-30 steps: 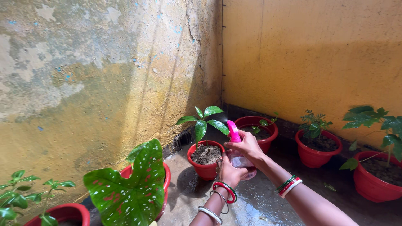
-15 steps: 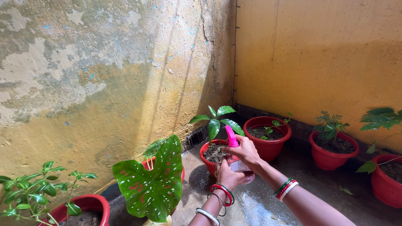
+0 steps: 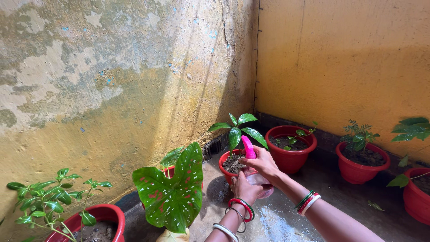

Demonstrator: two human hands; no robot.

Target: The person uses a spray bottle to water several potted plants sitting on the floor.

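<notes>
My right hand (image 3: pixel 263 164) grips the neck of a clear spray bottle (image 3: pixel 259 180) with a pink trigger head (image 3: pixel 248 147). My left hand (image 3: pixel 244 189) cups the bottle from below and the left. Both wrists wear red, white and green bangles. The pink nozzle points at a small green plant (image 3: pixel 237 129) in a red pot (image 3: pixel 224 165) that stands by the wall corner, just beyond my hands.
A spotted green leaf (image 3: pixel 174 192) rises from a pot at lower centre. More red pots stand along the yellow wall (image 3: pixel 291 148), (image 3: pixel 360 161), (image 3: pixel 416 197), and one at lower left (image 3: pixel 96 222). The concrete floor (image 3: pixel 286 219) is wet.
The view has swung slightly right and down, so the plants sit a bit further left. My hands and the bottle stay in front of the same pot, close to it.
</notes>
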